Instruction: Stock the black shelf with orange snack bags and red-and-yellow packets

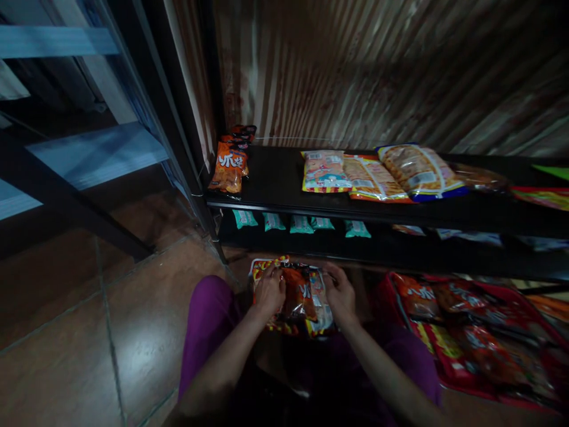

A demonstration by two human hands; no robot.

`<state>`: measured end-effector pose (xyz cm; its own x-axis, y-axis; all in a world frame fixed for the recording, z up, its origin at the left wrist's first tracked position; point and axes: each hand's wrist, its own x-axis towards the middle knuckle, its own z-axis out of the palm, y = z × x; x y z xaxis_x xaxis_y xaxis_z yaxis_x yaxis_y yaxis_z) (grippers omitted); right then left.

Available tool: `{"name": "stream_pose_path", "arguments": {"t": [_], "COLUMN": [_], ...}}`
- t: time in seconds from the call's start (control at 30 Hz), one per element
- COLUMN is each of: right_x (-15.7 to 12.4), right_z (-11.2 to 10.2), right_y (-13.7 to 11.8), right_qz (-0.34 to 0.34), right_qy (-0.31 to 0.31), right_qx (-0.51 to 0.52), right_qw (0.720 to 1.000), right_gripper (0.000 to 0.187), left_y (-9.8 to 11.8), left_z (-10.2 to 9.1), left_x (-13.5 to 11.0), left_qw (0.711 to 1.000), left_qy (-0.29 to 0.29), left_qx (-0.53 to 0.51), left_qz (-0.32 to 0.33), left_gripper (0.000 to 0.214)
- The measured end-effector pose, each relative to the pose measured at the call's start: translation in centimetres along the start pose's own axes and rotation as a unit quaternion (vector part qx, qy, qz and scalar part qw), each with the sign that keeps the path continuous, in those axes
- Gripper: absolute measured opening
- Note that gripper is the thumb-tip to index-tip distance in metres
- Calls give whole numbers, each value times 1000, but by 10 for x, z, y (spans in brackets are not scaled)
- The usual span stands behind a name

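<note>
Low in the middle, both my hands grip a bundle of snack packets (299, 295) held above my lap. My left hand (269, 290) is closed on the bundle's left side. At the bundle's right side, my right hand (339, 293) curls its fingers over the top edge. The packets are orange, red and white with printed lettering. My knees in purple trousers (207, 320) show below my arms.
A black shelf (275, 178) ahead carries orange packets (229, 166) at its left and larger bags (373, 175) in the middle. Teal packets (300, 224) line the lower shelf. A red basket (444, 347) of snacks sits at right. Tiled floor (89, 332) lies to the left.
</note>
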<state>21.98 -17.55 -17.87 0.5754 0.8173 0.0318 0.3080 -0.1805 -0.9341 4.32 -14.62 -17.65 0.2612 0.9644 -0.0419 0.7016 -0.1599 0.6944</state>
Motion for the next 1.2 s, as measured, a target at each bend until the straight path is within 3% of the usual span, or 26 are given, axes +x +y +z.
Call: {"name": "stream_pose_path", "arguments": {"t": [0.07, 0.13, 0.23, 0.3, 0.5, 0.63, 0.77, 0.83, 0.93, 1.03, 1.1, 1.2], "right_x": [-9, -15, -20, -20, -20, -19, -17, -18, -21, -20, -15, -3], "right_z": [-15, -20, -12, -2, 15, 8, -5, -10, -15, -18, -21, -24], "right_y": [21, 31, 32, 31, 35, 31, 7, -12, -42, -64, -75, -90], "right_qz": [55, 87, 101, 93, 61, 61, 40, 13, -2, 17, 56, 119], "right_qy": [-10, -59, -134, -150, -102, -72, -36, -21, -43, -83, -88, -119], "right_qx": [-33, -65, -138, -184, -229, -221, -208, -193, -169, -78, 37, 175], "right_qw": [998, 992, 976, 967, 966, 971, 977, 981, 985, 993, 994, 970], "right_gripper": [49, 51, 59, 63, 38, 37, 38, 37, 39, 42, 45, 52], "left_y": [-3, 0, 7, 9, 2, 0, 8, 15, 25, 31, 31, 29], "left_z": [18, 27, 31, 31, 31, 28, 20, 17, 13, 6, -1, -15], "left_x": [-14, -22, -27, -27, -23, -22, -24, -25, -28, -33, -37, -42], "left_qw": [999, 998, 994, 994, 996, 998, 990, 965, 888, 820, 800, 789], "left_qy": [-30, -59, -93, -99, -86, -57, -24, -29, -70, -78, -83, -116], "left_qx": [16, 28, 39, 41, 6, -26, -131, -252, -450, -562, -586, -595], "left_qz": [-15, -24, -35, -35, -35, -27, -43, -62, -59, -76, -104, -101], "left_gripper": [41, 46, 51, 52, 48, 43, 44, 50, 62, 64, 62, 58]}}
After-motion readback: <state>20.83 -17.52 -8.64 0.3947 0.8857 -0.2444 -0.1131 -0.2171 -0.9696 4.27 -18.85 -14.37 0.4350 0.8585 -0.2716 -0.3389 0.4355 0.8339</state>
